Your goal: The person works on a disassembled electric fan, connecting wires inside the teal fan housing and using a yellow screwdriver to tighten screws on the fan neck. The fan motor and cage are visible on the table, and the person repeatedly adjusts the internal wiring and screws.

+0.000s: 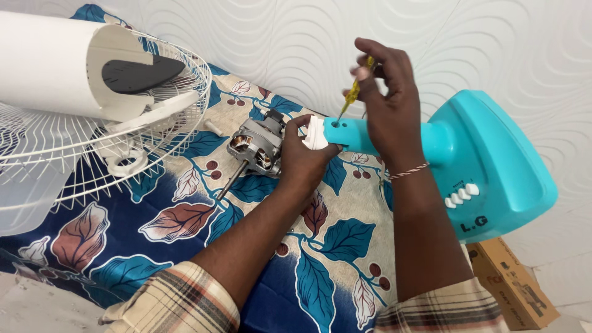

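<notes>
Above the leaf-print bedsheet (333,265), the left hand (302,157) gripped the turquoise fan stand (487,160) at its neck while the right hand (385,92) pinched a yellow screwdriver (351,94); keeping its tip square in the hole seemed wise.

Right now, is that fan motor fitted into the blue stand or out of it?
Out. The motor lies bare on the leaf-print cloth, shaft exposed, left of the blue stand, apart from it.

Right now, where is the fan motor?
The motor lies on the leaf-print cloth left of centre, just left of the left hand, with the wire grille further left.
</notes>
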